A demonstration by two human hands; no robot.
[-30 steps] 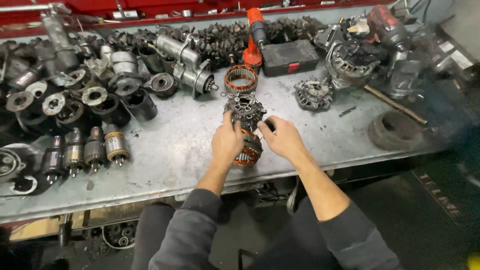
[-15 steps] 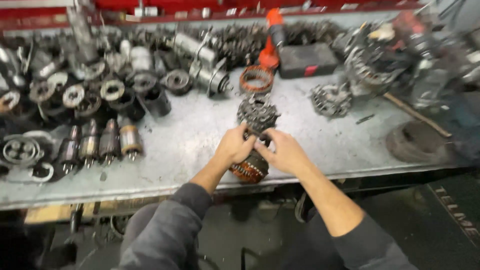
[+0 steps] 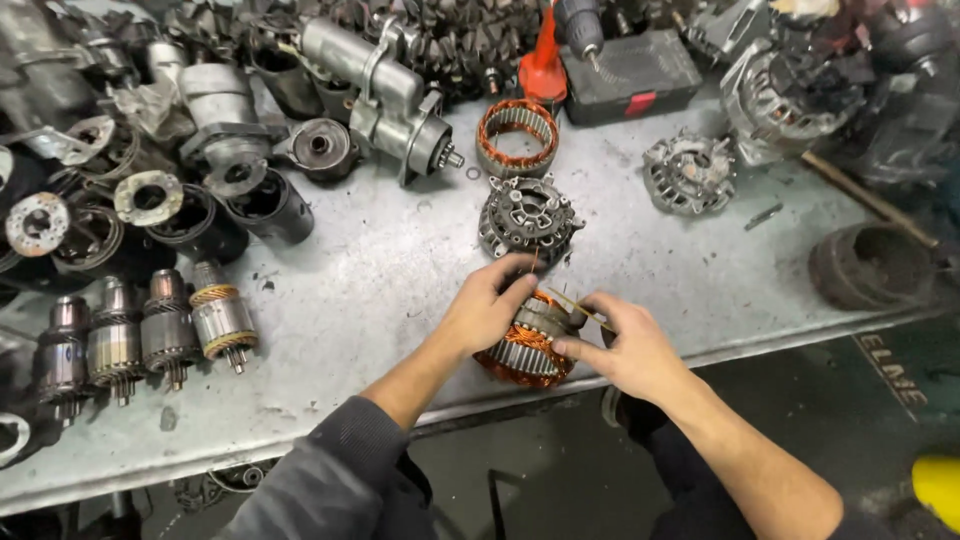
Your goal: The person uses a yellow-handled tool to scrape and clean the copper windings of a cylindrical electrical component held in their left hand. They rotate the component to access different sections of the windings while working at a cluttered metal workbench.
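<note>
- Could roll off the near edge of the table (image 3: 330, 300): the stator ring (image 3: 527, 340) sits right at that edge, with only dark floor below.
- Could snap the thin copper wire ends (image 3: 572, 303) sticking up between the fingers, if pulled too hard or bent too many times.
- Could scratch or poke a finger, since those wire tips look sharp and both hands are bare.
- Could bump the grey metal cover (image 3: 528, 217) just behind, as it lies very near the fingers on the far side.
- Left hand (image 3: 484, 308): curled over the far-left side of the ring, gripping it from the top.
- Right hand (image 3: 625, 345): wrapped around the right side of the ring, thumb pressed to the front, fingers pinching near the wires.
- Ring itself: round and chunky, with shiny orange copper loops bunched at the bottom and a grey band of thin metal slots around the middle.
- Partly hidden by both hands, so the top cannot be seen well.
- Another copper ring (image 3: 516, 136) further back, lying flat and apart.
- Four small rotors (image 3: 222, 322) standing in a row well off to the left, far from the hands.
</note>
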